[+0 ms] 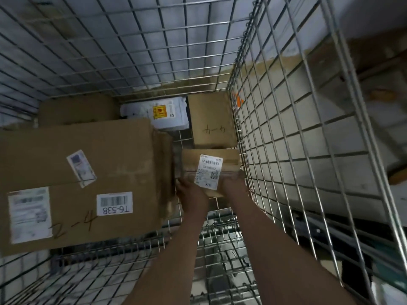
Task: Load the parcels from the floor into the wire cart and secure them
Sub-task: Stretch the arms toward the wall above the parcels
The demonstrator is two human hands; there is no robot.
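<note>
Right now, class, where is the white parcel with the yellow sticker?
In the head view, the white parcel lies at the far end of the wire cart, between the large cardboard box and the box marked 4-4.

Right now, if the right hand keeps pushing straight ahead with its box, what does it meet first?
Probably the box marked 4-4, directly beyond the small labelled box that both hands hold, right hand included. They look nearly touching, though depth is unclear.

bare cart floor [222, 236] nearside, big carton [88, 172] blocking left
</note>
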